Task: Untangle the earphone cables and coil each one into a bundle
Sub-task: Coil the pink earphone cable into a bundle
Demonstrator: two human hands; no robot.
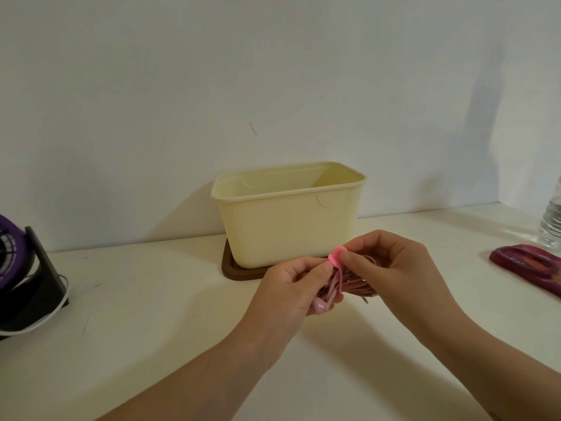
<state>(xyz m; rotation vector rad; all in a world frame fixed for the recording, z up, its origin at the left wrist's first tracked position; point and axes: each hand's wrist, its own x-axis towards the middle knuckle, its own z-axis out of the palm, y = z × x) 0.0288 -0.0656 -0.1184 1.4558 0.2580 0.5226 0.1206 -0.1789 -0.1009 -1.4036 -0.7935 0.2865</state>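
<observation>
Earphone cable (358, 284), dusty pink, is gathered into a bundle of many loops and held in the air just above the table (151, 314), in front of the container. A brighter pink tie (337, 262) runs as a band across the middle of the bundle, with its rounded tab sticking up at the top. One pink earbud (320, 306) pokes out at the lower left end of the loops.

The left hand (291, 287) grips the left end of the bundle, fingers curled round the loops and thumb pressed close to the tie. The right hand (391, 268) pinches the tab of the tie between thumb and forefinger, while its other fingers curl behind the right half of the bundle (how firmly they bear on the cable cannot be told).

Just behind the hands stands a cream container (291, 214), open at the top, resting on a brown lid (239, 271) that lies flat on the table against the white wall (273, 71). Well to the left sits a purple fan (12, 262) on a black stand, with a white cord (48, 317) looping at its foot. At the far right lies a dark red case (528, 262), and beside it, cut by the edge, stands a clear bottle (552, 223).
</observation>
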